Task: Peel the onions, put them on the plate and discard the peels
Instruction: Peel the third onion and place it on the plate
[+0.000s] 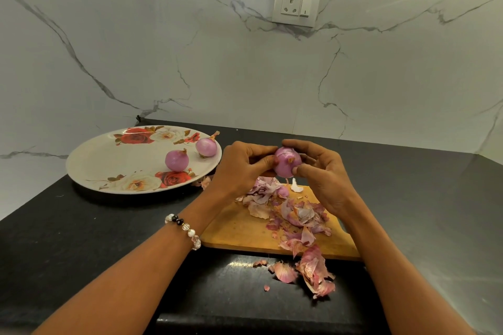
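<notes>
Peeling is under way on the onion [288, 164], which is held in the air just above the far end of the cutting board [239, 228], clasped between both hands. The left hand [241, 164] cups it from the left, fingers curled round its side and thumb across the front. The right hand [319, 171] closes on it from the right, fingers over the top and the thumb tip pressed low on its front face, seemingly working at a bit of skin. The onion looks mostly bare and glossy, so little skin seems left.

The likely slip: a smooth peeled bulb could squirt out from under the thumb's push and roll off the board onto the dark counter [81, 239]. Digging too hard could also tear off good flesh.

Under the hands, the board carries a heap of peels [291, 215], and some have spilled past its near edge onto the counter; these could be missed when discarding. Left of the board, touching nothing else, the floral plate [109, 160] holds two peeled onions [177, 161], well apart from the hands. Behind the board rises a marble wall with a socket [296, 4].
</notes>
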